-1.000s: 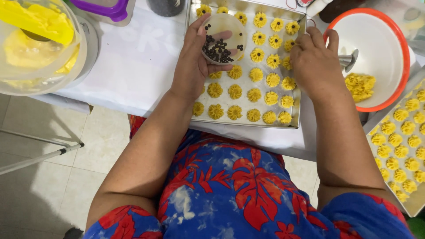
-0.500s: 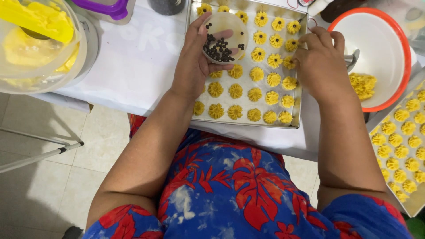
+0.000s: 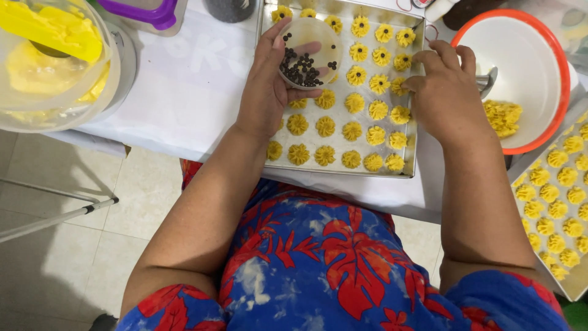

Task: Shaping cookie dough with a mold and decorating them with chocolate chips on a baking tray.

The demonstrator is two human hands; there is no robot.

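left hand: cupped around clear lid of dark chips
right hand: fingertips pinched on cookie, contents unclear
tray: under both hands

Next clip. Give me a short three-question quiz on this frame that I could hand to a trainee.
1. True or false: the left hand holds a small clear dish of dark chips over the baking tray.
2. Where do the right hand's fingertips rest? A) in the orange-rimmed bowl B) at the yellow cookies near the tray's right edge C) on the purple-rimmed container
3. What lies inside the orange-rimmed bowl?

Key
1. True.
2. B.
3. A lump of yellow dough, with a metal utensil partly hidden behind the right hand.
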